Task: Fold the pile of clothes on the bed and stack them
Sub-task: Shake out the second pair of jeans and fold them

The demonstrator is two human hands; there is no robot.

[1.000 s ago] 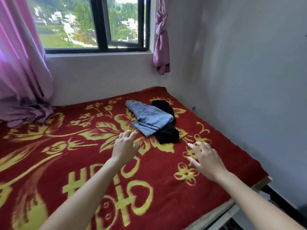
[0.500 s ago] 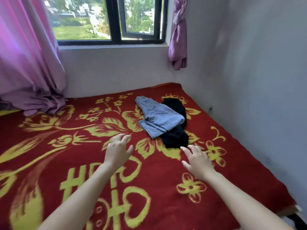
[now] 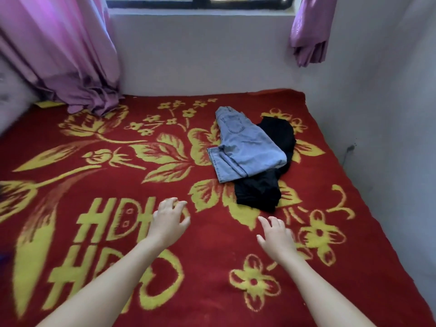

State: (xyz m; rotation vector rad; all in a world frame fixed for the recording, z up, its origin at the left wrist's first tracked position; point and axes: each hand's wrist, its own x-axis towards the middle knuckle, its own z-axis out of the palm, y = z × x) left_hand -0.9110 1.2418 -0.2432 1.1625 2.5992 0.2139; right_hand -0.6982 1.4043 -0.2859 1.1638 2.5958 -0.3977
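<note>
My left hand and right hand hover empty, fingers loosely spread, over the red blanket. Light-blue jeans overlap a black garment just beyond; grabbing both together could tangle them.

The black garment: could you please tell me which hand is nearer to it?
Right. The right hand is just in front of the black garment; the left hand is farther off, front-left.

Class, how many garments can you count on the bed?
2. The light blue jeans lie on top; a black garment lies partly under them, showing at their right and near edges. Another could be hidden beneath.
</note>
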